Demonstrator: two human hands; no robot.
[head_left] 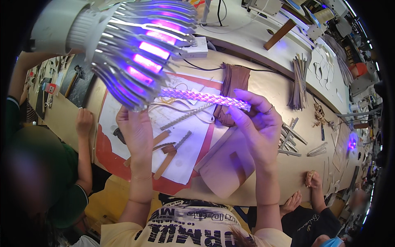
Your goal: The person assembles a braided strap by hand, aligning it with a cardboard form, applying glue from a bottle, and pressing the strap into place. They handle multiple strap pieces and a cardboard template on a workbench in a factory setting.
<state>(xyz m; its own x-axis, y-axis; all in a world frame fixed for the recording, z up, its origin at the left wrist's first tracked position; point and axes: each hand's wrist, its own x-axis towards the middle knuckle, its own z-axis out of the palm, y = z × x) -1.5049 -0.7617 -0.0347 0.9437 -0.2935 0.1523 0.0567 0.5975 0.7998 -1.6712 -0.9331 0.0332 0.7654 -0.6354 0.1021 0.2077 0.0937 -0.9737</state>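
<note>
A white sheet (pixel 177 173) on a red mat (pixel 106 153) bears tan strips (pixel 163 165) and a grey braided piece (pixel 181 120). Above it, the woven strap (pixel 197 96) runs nearly level, lit violet beside the finned lamp (pixel 123 49). The right hand (pixel 260 127) pinches the strap's right end between thumb and forefinger, forearm upright. The left hand (pixel 136 129) is raised too (its fingertips vanish behind the lamp), so I cannot tell its grip.
</note>
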